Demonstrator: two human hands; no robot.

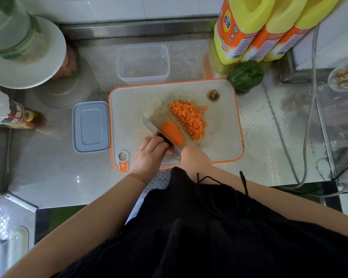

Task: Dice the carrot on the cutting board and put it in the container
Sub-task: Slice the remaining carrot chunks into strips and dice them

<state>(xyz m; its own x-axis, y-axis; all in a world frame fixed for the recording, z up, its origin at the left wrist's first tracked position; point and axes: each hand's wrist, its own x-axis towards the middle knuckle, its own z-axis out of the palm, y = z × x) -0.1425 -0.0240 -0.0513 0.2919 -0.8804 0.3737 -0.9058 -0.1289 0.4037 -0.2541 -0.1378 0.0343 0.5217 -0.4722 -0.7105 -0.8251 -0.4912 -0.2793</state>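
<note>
Partly diced, carrot lies stubby beside orange cubes on board

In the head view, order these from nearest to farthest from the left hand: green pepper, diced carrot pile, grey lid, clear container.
From the left hand:
1. Diced carrot pile, on the board, right.
2. Grey lid, left of the board.
3. Clear container, behind the board.
4. Green pepper, far right corner.

My cutting board is pale grey-white with an orange rim. On it lie a bright orange carrot piece and orange dice. Left of the board sits a blue-grey lid; behind the board, a clear container; at the board's far right corner, a dark green pepper and yellow bottles with orange labels. The tabletop is silvery steel with a fine embossed pattern.
</note>
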